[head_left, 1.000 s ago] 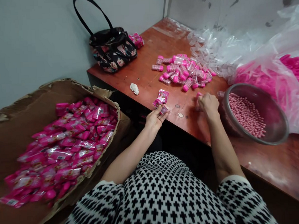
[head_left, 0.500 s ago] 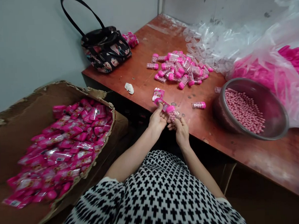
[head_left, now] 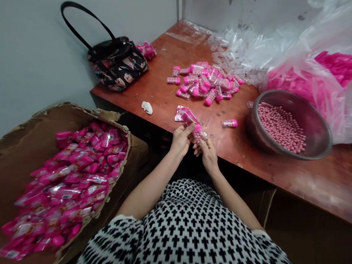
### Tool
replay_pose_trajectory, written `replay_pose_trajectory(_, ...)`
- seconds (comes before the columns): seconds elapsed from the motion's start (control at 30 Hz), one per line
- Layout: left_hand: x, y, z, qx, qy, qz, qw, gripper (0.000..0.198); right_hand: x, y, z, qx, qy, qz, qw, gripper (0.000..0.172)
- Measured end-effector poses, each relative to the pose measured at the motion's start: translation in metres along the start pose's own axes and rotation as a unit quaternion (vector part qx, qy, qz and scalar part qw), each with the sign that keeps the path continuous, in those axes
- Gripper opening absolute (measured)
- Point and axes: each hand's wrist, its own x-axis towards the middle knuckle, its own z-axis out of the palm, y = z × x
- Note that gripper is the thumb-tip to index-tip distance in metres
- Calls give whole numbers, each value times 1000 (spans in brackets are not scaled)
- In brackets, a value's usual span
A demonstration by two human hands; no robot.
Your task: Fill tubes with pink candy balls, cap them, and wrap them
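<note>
My left hand [head_left: 180, 141] is closed, its thumb pressed on a printed pink wrapper [head_left: 189, 116]. My right hand [head_left: 209, 156] grips the lower part of a small clear bottle [head_left: 198, 135] filled with pink balls. The bottle's pink cap points up and away, touching the near end of the wrapper; whether it is inside cannot be made out. Just beyond, another printed packet [head_left: 179, 112] lies flat on the red-brown table [head_left: 162, 91]. A capped bottle [head_left: 229, 123] rests on its side to the right of my hands.
At left, a cardboard box [head_left: 24, 134] contains many wrapped pink packets [head_left: 78, 173]. A heap of filled bottles [head_left: 205, 82] lies farther back. To the right stand a grey bowl [head_left: 316, 131] of pink balls and plastic bags [head_left: 304, 75]. A floral handbag [head_left: 117, 66] sits at the table's corner.
The bottle's cap has come up against the wrapper's near end, and my left thumb has moved onto the wrapper near the cap. The whole view has shifted slightly.
</note>
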Motion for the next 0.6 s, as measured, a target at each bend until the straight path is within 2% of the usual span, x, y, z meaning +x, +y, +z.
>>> replay_pose_trajectory(0.17,2,-1,-3,49,-29,-30,998,40,-1,3,0,-27,11,-34,999,38)
replay_pose_trajectory(0.37,8,2,-8,89,-32,-21,995,34,5,2,-7,73,-46,-3,996,32)
replay_pose_trajectory(0.43,9,3,-8,99,-25,-12,995,33,5,0,-7,47,-38,-17,998,31)
replay_pose_trajectory(0.53,8,1,-5,83,-17,-15,996,34,3,-3,-4,-17,6,-50,999,34)
replay_pose_trajectory(0.6,6,-1,-4,67,-17,-25,997,34,2,-3,-3,-18,7,-52,998,34)
